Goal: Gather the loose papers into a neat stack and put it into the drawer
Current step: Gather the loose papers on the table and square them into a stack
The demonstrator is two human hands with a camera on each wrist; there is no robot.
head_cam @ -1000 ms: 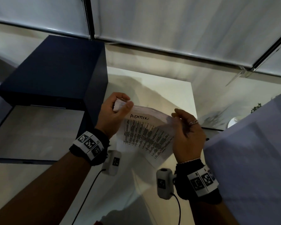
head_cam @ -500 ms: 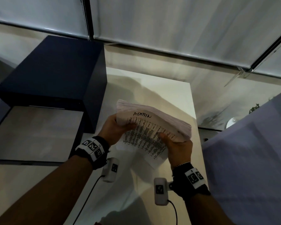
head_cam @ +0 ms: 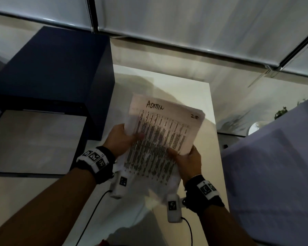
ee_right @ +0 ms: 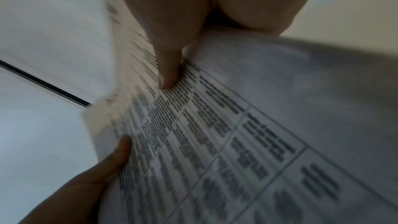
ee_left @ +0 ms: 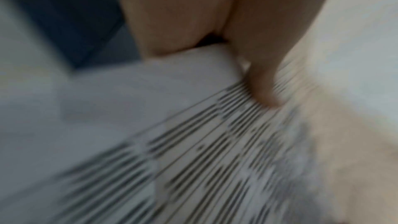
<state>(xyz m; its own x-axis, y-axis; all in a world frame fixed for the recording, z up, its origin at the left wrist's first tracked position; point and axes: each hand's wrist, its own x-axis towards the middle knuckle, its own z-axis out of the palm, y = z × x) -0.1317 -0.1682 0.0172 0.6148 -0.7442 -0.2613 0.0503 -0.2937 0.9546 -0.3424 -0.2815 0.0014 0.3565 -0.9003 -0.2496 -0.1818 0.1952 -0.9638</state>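
Printed rows: the table on my paper stack (head_cam: 160, 137) is too blurred to read in every view.
Left wrist view: smeared by motion; only my thumb (ee_left: 264, 81) on the sheet is clear.
Fingers: those of my left hand (head_cam: 120, 139) and right hand (head_cam: 188, 160) lie behind the stack, hidden.
Stack underside: unseen.
Surface (head_cam: 208, 157): partly covered by stack and arms.
Forearms: cut off by the head view's bottom edge.
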